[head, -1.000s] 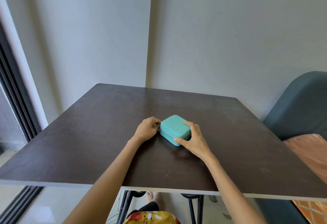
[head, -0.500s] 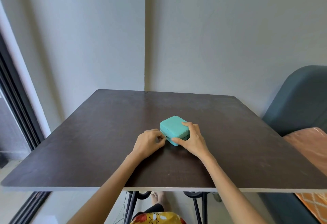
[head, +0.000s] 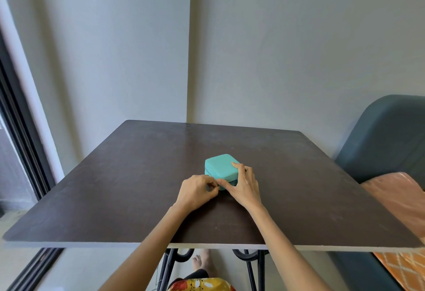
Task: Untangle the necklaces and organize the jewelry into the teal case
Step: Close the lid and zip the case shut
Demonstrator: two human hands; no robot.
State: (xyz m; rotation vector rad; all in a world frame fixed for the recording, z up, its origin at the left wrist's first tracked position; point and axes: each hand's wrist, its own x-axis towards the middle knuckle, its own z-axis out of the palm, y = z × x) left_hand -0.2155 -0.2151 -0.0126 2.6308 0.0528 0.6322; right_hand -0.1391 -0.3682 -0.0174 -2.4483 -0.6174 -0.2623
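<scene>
- A dark brown square wooden table [head: 138,187] stands by grey walls.
- A small teal square case [head: 219,166] sits shut near its middle.
- The right hand [head: 243,187] grips the case.
- The left hand [head: 195,190] pinches a tiny metal pull at its front corner.

A small teal case [head: 222,166] with a smooth, matt skin that looks like faux leather or soft plastic sits near the middle of a table [head: 138,175] whose dark brown top has a dull, faintly scuffed laminate finish; its near edge shows a pale, raw-looking board core. Thin black metal legs [head: 249,267] with curled ends show below that edge. Beyond the table's right edge, a chair [head: 379,143] is covered in matt blue-grey cloth, with a soft pink fabric [head: 395,196] draped over it. The walls [head: 299,49] behind are flat, matt painted plaster.
</scene>
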